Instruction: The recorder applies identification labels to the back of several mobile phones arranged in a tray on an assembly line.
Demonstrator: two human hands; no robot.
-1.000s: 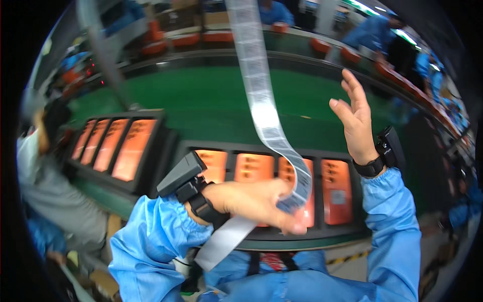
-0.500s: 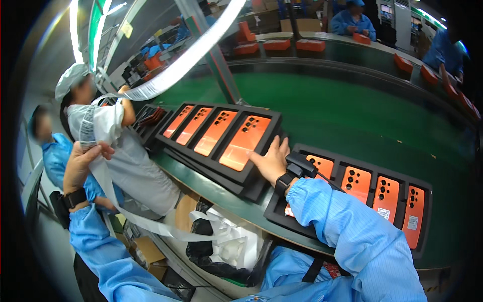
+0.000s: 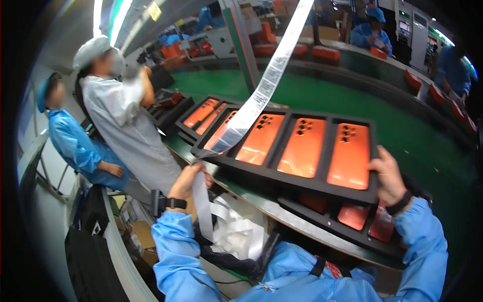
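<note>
My right hand [image 3: 388, 176] grips the right end of a black foam tray [image 3: 302, 184] carrying several orange phones [image 3: 302, 147], backs up. That tray is raised and tilted over a lower black tray [image 3: 298, 208] that also holds orange phones. Near the raised tray's left front corner, my left hand [image 3: 188, 182] pinches a label strip [image 3: 265, 88]. The strip runs up across the leftmost phone and out of the top of the view. Its bare white backing [image 3: 202, 204] hangs below that hand. Whether the left fingers also touch the tray is unclear.
Another black tray [image 3: 187, 132] with orange phones lies behind the raised one on the green conveyor [image 3: 422, 151]. Below the table edge stands a black-lined bin [image 3: 254, 264] of white strip waste. Two people stand at left; others work across the line among orange boxes [image 3: 326, 53].
The left tray of phones has come rightward over the lower tray, with my right hand on its right end. My left hand has moved right, bringing the label strip across the tray.
</note>
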